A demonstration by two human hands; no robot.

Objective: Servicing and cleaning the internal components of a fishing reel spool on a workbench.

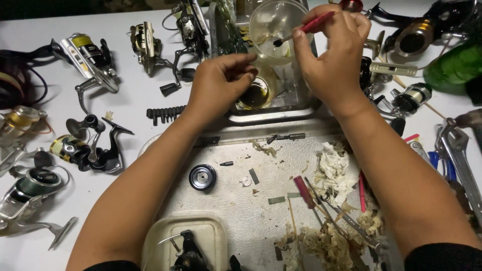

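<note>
White bench (135, 105) under everything, fishing reels scattered left and right of the hands. Dimpled metal tray (241, 206) below both forearms, holding a round black spool cap (203, 176) beneath the left wrist and crumpled dirty white rag (332, 173) beneath the right wrist. Clear plastic cup (273, 22) tilted between the hands. Left hand (221, 83) pinched closed on a small dark oily round part (255, 94). Right hand (334, 55) clamped on a thin red-handled brush (306, 27), bristle tip inside the cup.
</note>
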